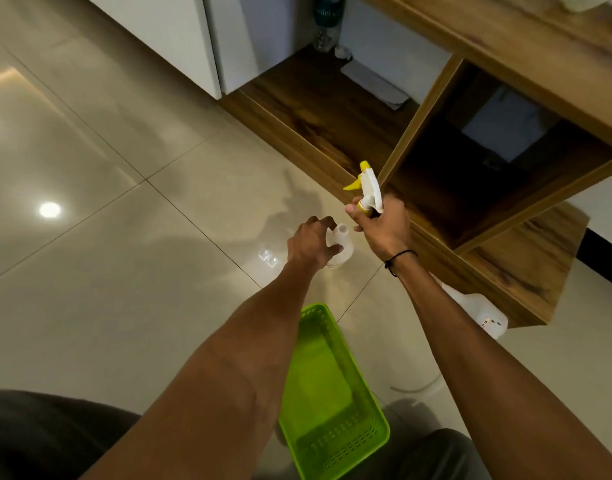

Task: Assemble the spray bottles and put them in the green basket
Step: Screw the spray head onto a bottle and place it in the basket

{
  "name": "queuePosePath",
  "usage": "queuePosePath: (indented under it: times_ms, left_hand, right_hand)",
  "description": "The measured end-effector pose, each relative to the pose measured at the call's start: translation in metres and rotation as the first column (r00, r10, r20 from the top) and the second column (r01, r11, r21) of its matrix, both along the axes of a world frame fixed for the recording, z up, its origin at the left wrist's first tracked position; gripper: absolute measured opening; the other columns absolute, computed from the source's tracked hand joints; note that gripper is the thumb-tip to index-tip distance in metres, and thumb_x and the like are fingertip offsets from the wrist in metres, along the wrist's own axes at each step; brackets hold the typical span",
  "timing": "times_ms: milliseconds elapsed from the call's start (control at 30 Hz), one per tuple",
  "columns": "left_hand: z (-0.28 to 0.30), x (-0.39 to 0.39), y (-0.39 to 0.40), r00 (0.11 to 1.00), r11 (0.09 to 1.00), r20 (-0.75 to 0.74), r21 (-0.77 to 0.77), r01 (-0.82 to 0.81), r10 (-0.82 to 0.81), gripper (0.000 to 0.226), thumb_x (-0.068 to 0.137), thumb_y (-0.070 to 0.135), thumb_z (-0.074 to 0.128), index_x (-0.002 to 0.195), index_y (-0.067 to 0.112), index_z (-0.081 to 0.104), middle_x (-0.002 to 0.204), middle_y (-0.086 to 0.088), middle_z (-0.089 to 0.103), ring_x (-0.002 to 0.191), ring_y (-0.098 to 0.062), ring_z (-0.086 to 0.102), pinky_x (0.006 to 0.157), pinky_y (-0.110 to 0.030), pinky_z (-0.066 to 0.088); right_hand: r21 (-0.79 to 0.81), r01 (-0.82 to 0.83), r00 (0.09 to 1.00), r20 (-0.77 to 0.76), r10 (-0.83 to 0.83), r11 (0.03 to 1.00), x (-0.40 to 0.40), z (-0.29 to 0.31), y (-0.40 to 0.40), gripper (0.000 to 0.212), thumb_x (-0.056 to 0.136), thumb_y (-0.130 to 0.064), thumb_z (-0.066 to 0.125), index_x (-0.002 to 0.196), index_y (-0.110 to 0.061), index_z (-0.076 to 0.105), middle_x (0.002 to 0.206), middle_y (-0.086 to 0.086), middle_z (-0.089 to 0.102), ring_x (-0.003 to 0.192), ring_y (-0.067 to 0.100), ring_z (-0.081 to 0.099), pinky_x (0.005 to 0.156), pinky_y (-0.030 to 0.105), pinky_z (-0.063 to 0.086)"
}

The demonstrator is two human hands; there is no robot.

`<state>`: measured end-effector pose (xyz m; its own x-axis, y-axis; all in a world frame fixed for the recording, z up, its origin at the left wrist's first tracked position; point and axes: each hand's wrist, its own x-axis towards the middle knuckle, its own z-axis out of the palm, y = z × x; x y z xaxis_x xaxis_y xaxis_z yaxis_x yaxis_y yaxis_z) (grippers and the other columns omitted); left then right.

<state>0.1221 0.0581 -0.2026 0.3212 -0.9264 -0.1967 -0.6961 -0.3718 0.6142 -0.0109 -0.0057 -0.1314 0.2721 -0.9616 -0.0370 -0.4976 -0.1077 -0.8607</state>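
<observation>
My left hand (309,245) grips a white plastic bottle (342,242) standing on the tiled floor, its open neck showing beside my fingers. Just right of and above it, my right hand (384,225) holds a white spray head with a yellow nozzle and trigger (366,185) by its collar, nozzle pointing up and left. The green basket (332,441) lies on the floor below my forearms and looks empty. A second white bottle (484,313) lies on the floor, partly hidden behind my right forearm. A thin tube (418,388) curves on the floor near it.
A low wooden shelf unit (436,188) with open compartments stands close on the right, just behind my right hand. White cabinet doors (180,36) rise at the back. A dark bottle (327,19) stands at the back of the shelf. My knees show at the bottom.
</observation>
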Motion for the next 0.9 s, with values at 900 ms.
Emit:
queuePosePath:
  times_ms: [900]
  left_hand:
    - [-0.034,-0.008,0.005,0.969,0.997,-0.245,-0.080,0.019,-0.038,0.070,0.081,0.037,0.088,0.143,0.024,0.059,0.139,-0.006,0.062,0.126,-0.031,0.064,0.101,-0.050,0.055]
  right_hand:
    - [-0.050,-0.180,0.896,-0.419,0.143,0.982,0.008,-0.027,0.008,0.044,0.076,-0.026,0.093,0.106,-0.006,0.066,0.099,0.010,0.072,0.090,0.030,0.067,0.077,0.037,0.057]
